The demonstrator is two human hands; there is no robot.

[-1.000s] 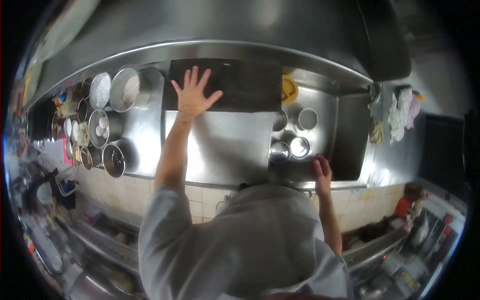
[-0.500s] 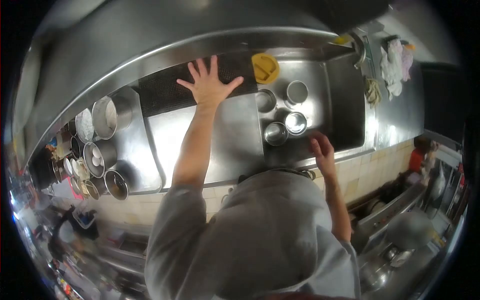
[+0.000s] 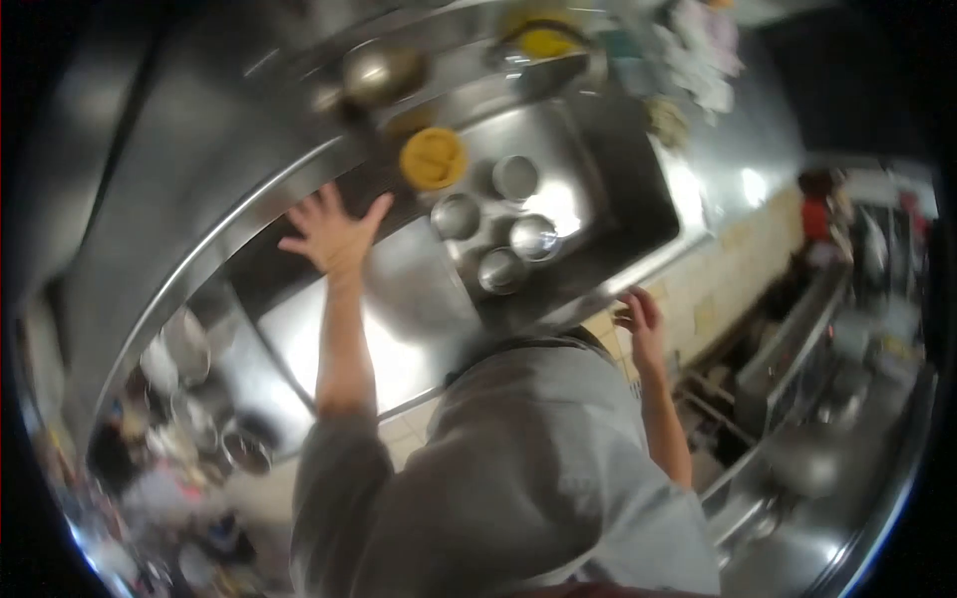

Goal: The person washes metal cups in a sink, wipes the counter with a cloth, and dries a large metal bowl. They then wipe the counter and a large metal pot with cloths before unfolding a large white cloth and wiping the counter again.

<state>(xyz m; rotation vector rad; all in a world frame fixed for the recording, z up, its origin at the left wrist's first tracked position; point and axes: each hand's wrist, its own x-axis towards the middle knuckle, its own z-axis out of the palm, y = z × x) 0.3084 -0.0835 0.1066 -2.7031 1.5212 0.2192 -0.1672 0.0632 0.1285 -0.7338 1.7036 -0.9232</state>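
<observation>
My left hand (image 3: 334, 234) lies with its fingers spread wide on a dark textured mat (image 3: 267, 261) along the back of the steel counter (image 3: 394, 289). It holds nothing. Just to its right, a round yellow piece (image 3: 434, 159) with grooves sits at the sink's left edge. Inside the steel sink (image 3: 558, 135) stand several round metal cups (image 3: 501, 270). My right hand (image 3: 643, 317) hangs by the sink's front edge, near my body, its fingers loosely bent and slightly apart, with no object visible in them.
Metal pots and bowls (image 3: 246, 447) are gathered on the counter at the left. Cloths (image 3: 698, 65) lie beyond the sink at the right. A rounded metal vessel (image 3: 384, 72) appears behind the sink. Cooking equipment (image 3: 797, 339) runs along the right side. The view is blurred.
The camera view has swung round, so the sink and counter appear tilted. My right hand has drawn back from over the sink towards its front edge. My left hand stays spread on the mat.
</observation>
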